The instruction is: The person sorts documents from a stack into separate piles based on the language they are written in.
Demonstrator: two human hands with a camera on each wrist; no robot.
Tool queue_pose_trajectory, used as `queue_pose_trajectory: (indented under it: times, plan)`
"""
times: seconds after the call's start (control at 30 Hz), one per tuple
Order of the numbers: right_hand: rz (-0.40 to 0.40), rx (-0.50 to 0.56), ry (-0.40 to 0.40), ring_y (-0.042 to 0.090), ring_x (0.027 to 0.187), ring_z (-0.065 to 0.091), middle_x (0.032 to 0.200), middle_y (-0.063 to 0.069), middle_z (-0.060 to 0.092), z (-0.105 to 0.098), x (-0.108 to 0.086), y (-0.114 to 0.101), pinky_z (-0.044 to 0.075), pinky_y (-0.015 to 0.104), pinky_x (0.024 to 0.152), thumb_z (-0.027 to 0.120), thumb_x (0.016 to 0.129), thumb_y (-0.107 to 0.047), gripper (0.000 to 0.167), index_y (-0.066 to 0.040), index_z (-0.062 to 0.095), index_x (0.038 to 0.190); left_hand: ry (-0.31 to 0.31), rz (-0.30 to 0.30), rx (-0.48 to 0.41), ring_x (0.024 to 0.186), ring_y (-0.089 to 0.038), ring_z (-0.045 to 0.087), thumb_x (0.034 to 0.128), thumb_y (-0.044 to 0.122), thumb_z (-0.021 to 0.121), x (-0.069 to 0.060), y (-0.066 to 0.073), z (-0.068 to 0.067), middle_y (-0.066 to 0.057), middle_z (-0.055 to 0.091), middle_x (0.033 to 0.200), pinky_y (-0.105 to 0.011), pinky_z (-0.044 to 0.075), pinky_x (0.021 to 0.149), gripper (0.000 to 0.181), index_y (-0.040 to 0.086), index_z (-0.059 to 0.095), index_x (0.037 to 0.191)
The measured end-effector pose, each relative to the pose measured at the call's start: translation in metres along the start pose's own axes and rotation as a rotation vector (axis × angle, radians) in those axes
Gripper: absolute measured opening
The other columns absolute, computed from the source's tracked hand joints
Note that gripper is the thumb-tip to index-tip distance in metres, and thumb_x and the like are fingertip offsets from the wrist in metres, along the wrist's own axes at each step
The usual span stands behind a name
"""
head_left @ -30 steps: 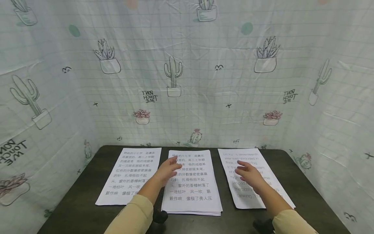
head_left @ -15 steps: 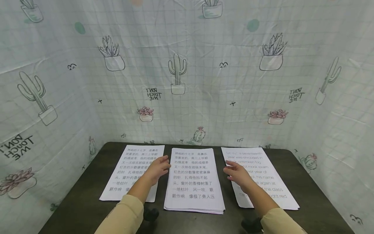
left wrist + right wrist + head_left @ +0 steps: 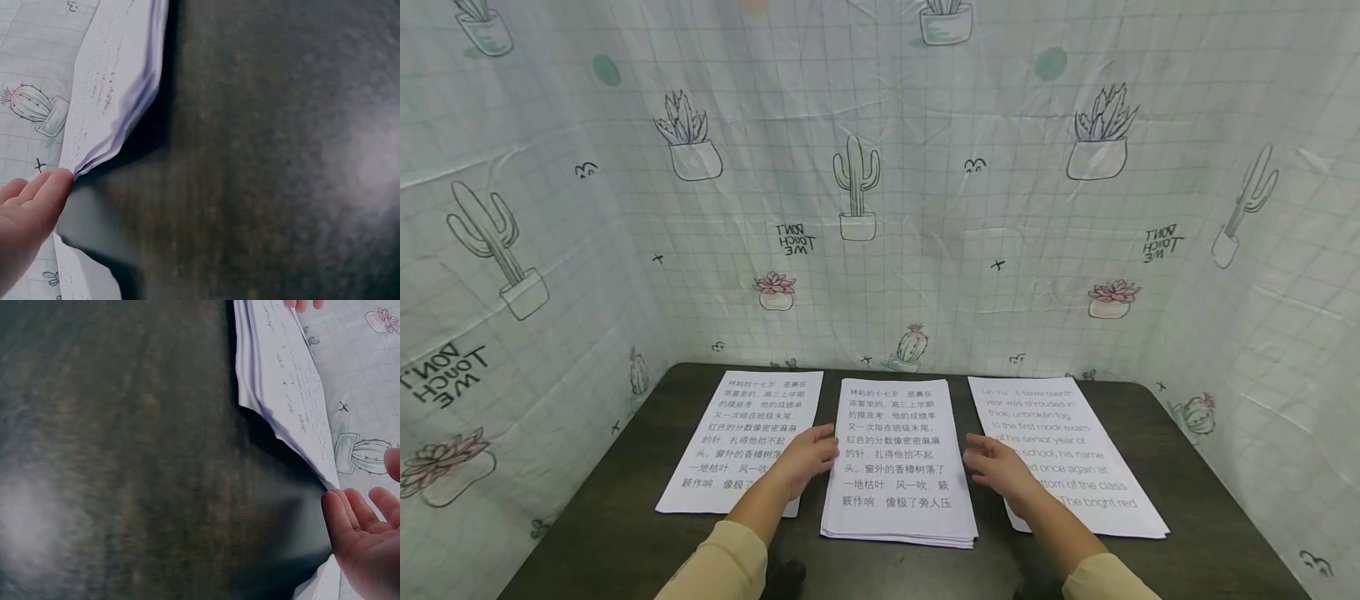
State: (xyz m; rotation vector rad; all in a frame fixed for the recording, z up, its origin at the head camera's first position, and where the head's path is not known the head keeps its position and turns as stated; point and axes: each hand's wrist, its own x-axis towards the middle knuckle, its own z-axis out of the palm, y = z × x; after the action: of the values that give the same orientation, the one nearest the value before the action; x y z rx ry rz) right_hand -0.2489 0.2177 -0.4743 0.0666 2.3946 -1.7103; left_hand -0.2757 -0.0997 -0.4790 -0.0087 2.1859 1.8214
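Note:
A middle stack of printed paper lies between two other paper piles, its sheets slightly uneven at the front edge. At its left edge is my left hand, fingertips at or very near the sheets; the left wrist view shows these fingers by the stack. On the opposite side, my right hand extends loosely spread fingers toward the right edge and partly covers the right pile. In the right wrist view, the fingertips of that hand lie close to the stack's edge. Neither hand grips paper.
Left of the middle stack lies another pile of printed paper; a pile with English text lies to the right. All rest on a dark table. A cactus-print curtain encloses the back and sides.
My left hand has moved off the middle stack to its left edge. My right hand has come leftward from over the right pile to the stack's right edge. Both have lowered.

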Motion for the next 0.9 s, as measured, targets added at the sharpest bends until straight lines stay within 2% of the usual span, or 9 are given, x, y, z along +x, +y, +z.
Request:
queue_pose_trajectory:
  times: [0.27,0.53,0.73,0.9]
  plan:
    - [0.037,-0.013,0.021,0.045,0.125,0.054,0.137,0.034,0.05,0.0066,-0.002,0.0049,0.054,0.049,0.095,0.052,0.097,-0.011,0.051,0.01,0.04,0.142,0.026,-0.017,-0.035,0.135,-0.044,0.044,0.0963,0.012,0.051,-0.0038,-0.0039,0.001,-0.032,0.036,0.149,-0.048,0.045,0.108,0.059,-0.01,0.03,0.147]
    - [0.043,-0.014,0.013,0.045,0.123,0.055,0.138,0.033,0.05,0.0072,-0.0041,0.005,0.054,0.049,0.094,0.052,0.098,-0.013,0.05,0.009,0.042,0.142,0.034,-0.032,-0.056,0.132,-0.043,0.048,0.0982,0.014,0.05,-0.0046,-0.0037,0.0009,-0.033,0.043,0.143,-0.046,0.047,0.107,0.058,-0.011,0.031,0.147]
    - [0.038,-0.007,0.012,0.044,0.124,0.055,0.138,0.033,0.049,0.0064,-0.0047,0.0057,0.053,0.05,0.096,0.051,0.098,-0.012,0.05,0.009,0.041,0.142,0.029,-0.052,-0.077,0.128,-0.04,0.052,0.0971,0.014,0.051,-0.0044,-0.0019,0.0009,-0.031,0.047,0.14,-0.045,0.047,0.106,0.059,-0.01,0.031,0.147]
    - [0.05,0.006,0.029,0.044,0.124,0.055,0.14,0.034,0.047,0.0074,-0.0049,0.0065,0.053,0.05,0.097,0.052,0.098,-0.013,0.05,0.01,0.041,0.141,0.046,-0.07,-0.065,0.122,-0.036,0.057,0.0922,0.008,0.052,-0.0043,-0.0017,0.0016,-0.031,0.05,0.137,-0.044,0.05,0.103,0.058,-0.013,0.035,0.144]
